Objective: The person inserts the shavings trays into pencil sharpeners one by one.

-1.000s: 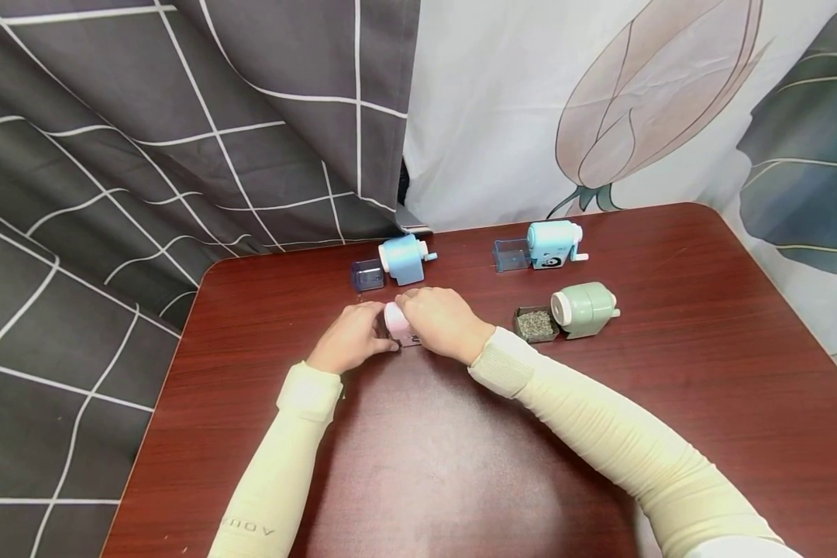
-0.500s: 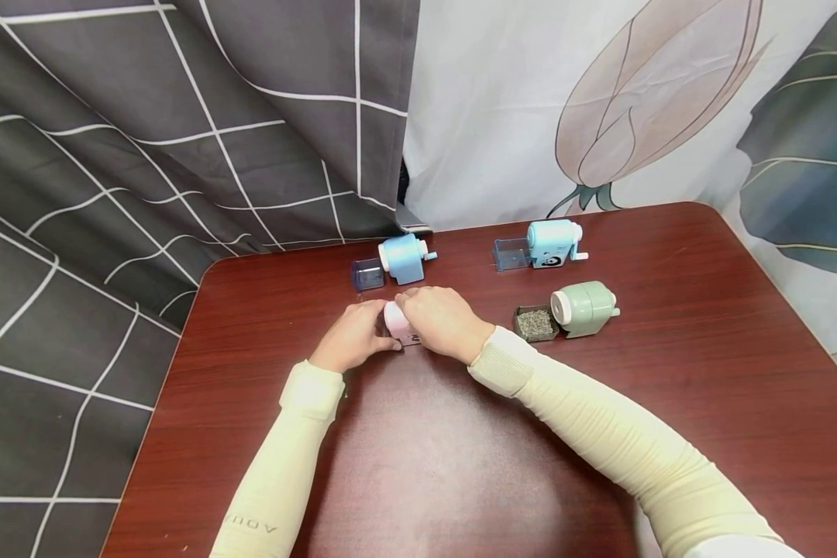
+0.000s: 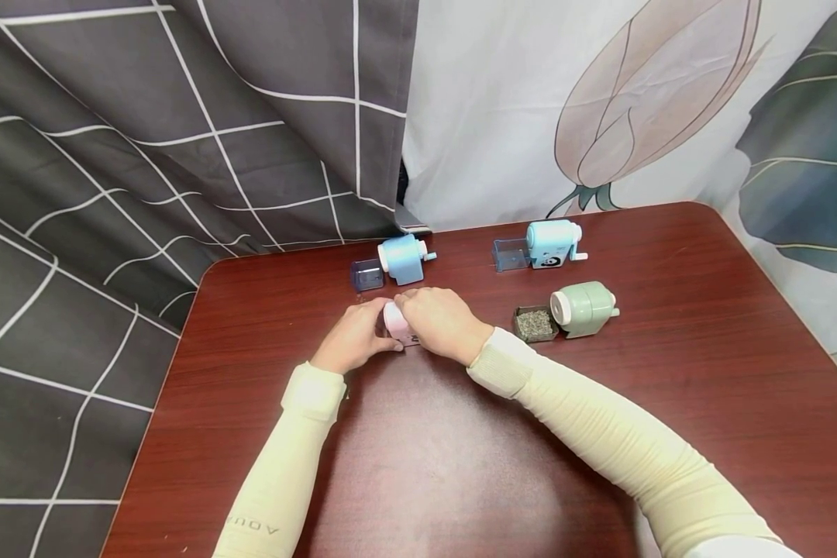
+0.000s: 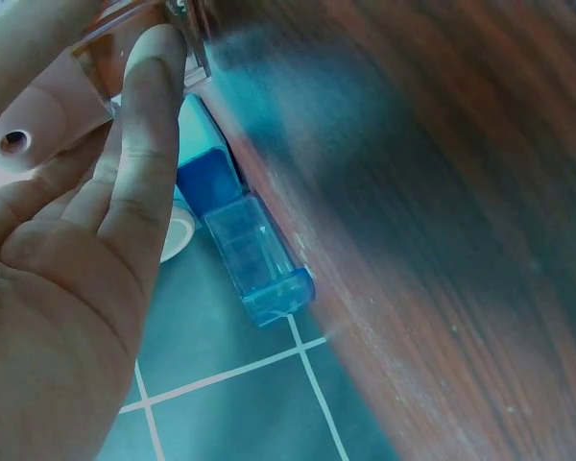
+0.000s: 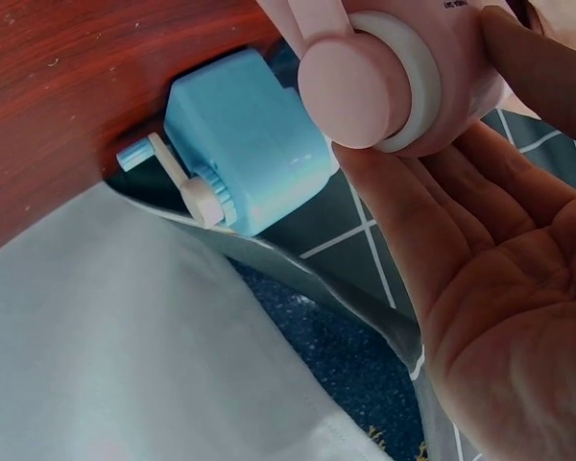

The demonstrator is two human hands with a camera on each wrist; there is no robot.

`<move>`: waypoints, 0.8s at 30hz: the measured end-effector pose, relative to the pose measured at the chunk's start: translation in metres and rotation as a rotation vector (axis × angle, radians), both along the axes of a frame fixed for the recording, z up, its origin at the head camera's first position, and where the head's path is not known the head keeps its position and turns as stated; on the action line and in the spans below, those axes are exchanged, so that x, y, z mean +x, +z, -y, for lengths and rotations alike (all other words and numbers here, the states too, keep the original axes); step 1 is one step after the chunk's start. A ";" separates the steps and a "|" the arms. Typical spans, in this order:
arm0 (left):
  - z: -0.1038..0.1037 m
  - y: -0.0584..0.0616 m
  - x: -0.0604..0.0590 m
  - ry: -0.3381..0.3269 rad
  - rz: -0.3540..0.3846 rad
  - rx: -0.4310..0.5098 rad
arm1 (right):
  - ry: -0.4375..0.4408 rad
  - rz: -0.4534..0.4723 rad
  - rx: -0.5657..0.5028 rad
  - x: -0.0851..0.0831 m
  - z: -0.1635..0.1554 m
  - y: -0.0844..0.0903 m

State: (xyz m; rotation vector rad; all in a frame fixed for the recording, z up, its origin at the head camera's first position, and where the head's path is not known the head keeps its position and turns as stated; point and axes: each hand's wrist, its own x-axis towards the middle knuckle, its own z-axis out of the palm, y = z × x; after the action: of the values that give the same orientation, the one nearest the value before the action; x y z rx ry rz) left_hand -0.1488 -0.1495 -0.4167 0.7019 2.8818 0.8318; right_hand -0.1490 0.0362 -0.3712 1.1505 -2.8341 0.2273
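Observation:
A pink pencil sharpener [image 3: 394,320] stands on the dark red table [image 3: 418,465], held between both hands. My right hand [image 3: 438,318] grips its body from the right, fingers and thumb wrapped round it. In the right wrist view the pink pencil sharpener [image 5: 403,67] shows its round pink end. My left hand [image 3: 359,333] is at the left end. In the left wrist view its fingertips [image 4: 158,53] pinch the clear drawer [image 4: 125,38] of the pink sharpener. Most of the sharpener is hidden under the hands in the head view.
Behind the hands a light blue sharpener [image 3: 403,259] stands with its dark blue drawer [image 3: 366,274] pulled out. Another blue sharpener [image 3: 554,243] with a clear drawer [image 3: 510,255] is further right. A green sharpener [image 3: 584,308] stands beside a drawer of shavings [image 3: 535,324]. Curtains hang behind.
My left hand has crept very slightly right toward the pink sharpener. Everything else stays as it was.

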 end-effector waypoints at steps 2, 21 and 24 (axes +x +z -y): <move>0.000 0.000 0.000 0.003 0.004 0.009 | -0.001 -0.002 0.002 0.000 0.000 0.000; -0.004 -0.002 0.003 0.014 0.000 0.051 | 0.013 -0.027 -0.016 0.000 -0.001 -0.001; -0.004 -0.003 0.003 0.014 0.000 0.057 | 0.015 -0.029 -0.017 0.000 -0.001 -0.001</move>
State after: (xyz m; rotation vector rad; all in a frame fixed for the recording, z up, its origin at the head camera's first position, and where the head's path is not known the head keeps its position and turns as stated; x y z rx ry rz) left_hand -0.1454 -0.1455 -0.4195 0.6883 2.8770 0.9183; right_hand -0.1487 0.0374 -0.3724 1.1627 -2.7935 0.2328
